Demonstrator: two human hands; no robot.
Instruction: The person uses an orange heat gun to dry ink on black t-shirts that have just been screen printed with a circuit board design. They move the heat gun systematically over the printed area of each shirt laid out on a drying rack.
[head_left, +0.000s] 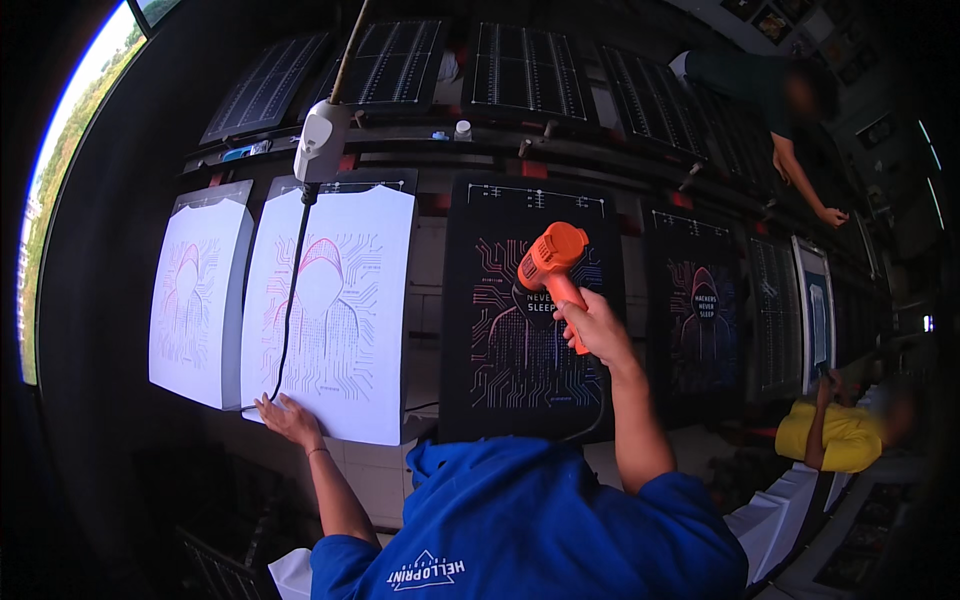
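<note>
My right hand (596,328) is wrapped round the handle of an orange heat gun (554,255). The gun hangs over a black shirt panel (465,400) printed with a hooded figure and circuit lines, its nozzle close to the print. At the lower left, my left hand (290,420) has its fingers spread at the bottom edge of a white shirt panel (375,300) bearing a similar red and grey print. A black cord (292,300) runs down across this panel to my left fingertips. Whether they touch the cord I cannot tell.
A white socket (322,140) hangs overhead. Another white panel (200,300) lies at left, another printed black panel (705,320) at right. Dark printing boards (530,70) line the far side. A framed screen (815,310) stands near a person in yellow (835,437); another person's arm (795,175) reaches in.
</note>
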